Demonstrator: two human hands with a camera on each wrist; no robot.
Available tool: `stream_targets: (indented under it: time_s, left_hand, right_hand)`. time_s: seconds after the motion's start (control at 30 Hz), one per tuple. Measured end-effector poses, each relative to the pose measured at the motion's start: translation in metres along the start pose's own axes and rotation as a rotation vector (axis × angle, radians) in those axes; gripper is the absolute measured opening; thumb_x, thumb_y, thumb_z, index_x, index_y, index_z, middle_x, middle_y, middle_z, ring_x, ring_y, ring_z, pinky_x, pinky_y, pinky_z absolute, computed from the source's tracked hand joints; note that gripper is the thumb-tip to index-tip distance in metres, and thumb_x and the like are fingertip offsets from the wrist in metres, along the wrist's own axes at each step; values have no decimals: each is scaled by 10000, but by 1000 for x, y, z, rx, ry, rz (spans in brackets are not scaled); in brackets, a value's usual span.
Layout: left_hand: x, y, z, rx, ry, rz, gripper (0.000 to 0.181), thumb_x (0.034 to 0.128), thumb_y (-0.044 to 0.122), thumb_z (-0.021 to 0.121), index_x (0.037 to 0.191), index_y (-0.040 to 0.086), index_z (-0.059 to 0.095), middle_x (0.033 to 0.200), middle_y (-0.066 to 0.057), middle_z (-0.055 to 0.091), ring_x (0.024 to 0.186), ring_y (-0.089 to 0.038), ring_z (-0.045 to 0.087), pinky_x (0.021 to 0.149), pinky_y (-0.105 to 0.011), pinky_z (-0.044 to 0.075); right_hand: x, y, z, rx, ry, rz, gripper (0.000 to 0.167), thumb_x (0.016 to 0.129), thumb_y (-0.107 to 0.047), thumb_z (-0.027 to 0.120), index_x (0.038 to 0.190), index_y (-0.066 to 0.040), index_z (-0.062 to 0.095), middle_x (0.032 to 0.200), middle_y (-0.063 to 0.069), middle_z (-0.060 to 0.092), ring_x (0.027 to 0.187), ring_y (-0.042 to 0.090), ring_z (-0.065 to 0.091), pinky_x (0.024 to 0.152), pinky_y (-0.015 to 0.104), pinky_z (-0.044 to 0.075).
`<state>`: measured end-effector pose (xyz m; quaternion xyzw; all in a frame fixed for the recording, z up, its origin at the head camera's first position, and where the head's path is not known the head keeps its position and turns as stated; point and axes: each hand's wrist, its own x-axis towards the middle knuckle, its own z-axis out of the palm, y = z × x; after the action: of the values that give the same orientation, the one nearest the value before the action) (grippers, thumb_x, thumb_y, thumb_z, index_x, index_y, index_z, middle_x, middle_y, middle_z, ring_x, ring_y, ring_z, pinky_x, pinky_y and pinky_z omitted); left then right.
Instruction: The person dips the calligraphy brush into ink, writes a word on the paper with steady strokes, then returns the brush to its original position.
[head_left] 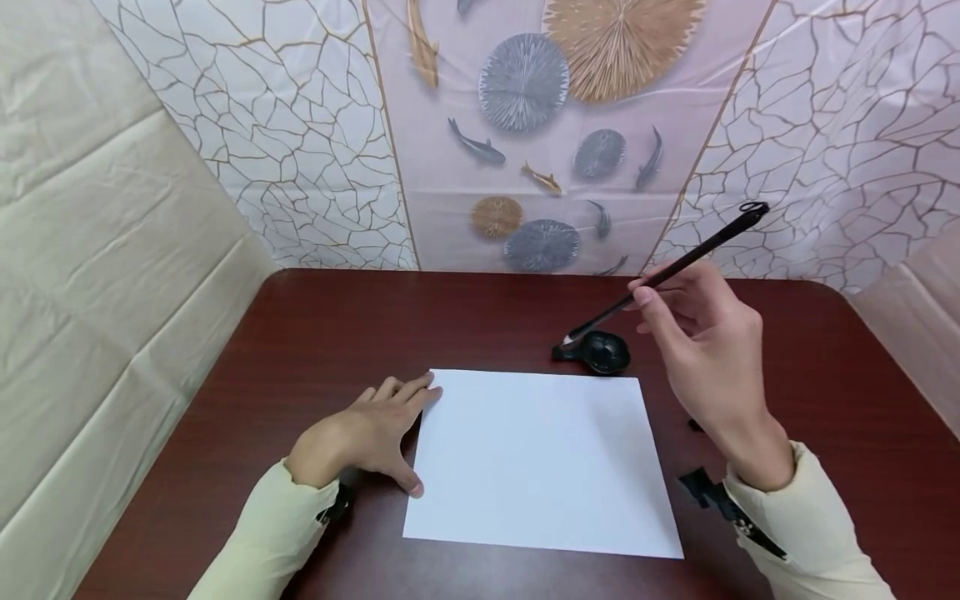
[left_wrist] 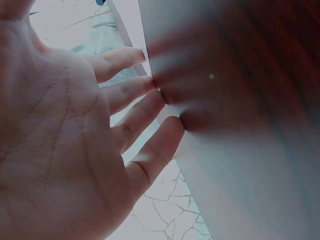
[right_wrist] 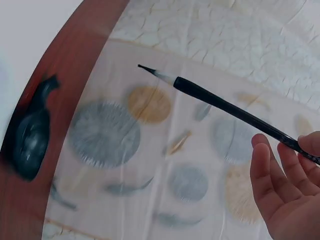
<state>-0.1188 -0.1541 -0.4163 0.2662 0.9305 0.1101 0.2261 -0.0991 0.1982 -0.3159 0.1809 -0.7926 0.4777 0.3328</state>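
Observation:
A black brush (head_left: 693, 255) is pinched between the thumb and fingers of my right hand (head_left: 708, 350), its tip pointing down and left over the narrow end of a small black ink dish (head_left: 606, 352). In the right wrist view the brush (right_wrist: 230, 108) has a white bristle base and a dark tip, apart from the dish (right_wrist: 33, 142). White paper (head_left: 536, 462) lies on the table below the dish. My left hand (head_left: 367, 437) rests with spread fingers at the paper's left edge; in the left wrist view the fingertips of that hand (left_wrist: 120, 105) touch the surface.
The dark red table (head_left: 337, 321) ends at a patterned cloth (head_left: 322, 150) behind it, with a plain cream cloth (head_left: 97, 250) along the left side. A small dark object (head_left: 695, 425) lies beside the right wrist, partly hidden.

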Motion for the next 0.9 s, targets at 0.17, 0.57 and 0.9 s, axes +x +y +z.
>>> stream_targets:
  time_s: [0.17, 0.57, 0.9]
  left_hand:
    - [0, 4, -1, 16, -15, -17, 1308, 673, 541, 977, 1685, 139, 252, 1769, -80, 132, 1506, -328, 279, 1122, -533, 323]
    - [0, 5, 0, 19, -10, -37, 1311, 654, 539, 989, 1681, 158, 269, 1764, -64, 155, 1505, -313, 282, 1108, -513, 327]
    - [1, 7, -3, 20, -23, -41, 1298, 670, 539, 983, 1683, 162, 264, 1767, -51, 146, 1530, -320, 255, 1129, -525, 318]
  right_hand:
    - [-5, -17, 17, 57, -70, -10, 217, 997, 81, 655, 1212, 58, 634, 1084, 83, 735, 882, 66, 741, 706, 184, 575]
    - [-28, -30, 65, 130, -207, 52, 212, 1034, 69, 596, 1238, 36, 552, 1130, 77, 716, 887, 230, 763, 638, 286, 610]
    - [-38, -26, 84, 148, -261, 79, 301, 947, 182, 627, 1181, 42, 500, 1083, 91, 694, 945, 232, 755, 791, 258, 606]
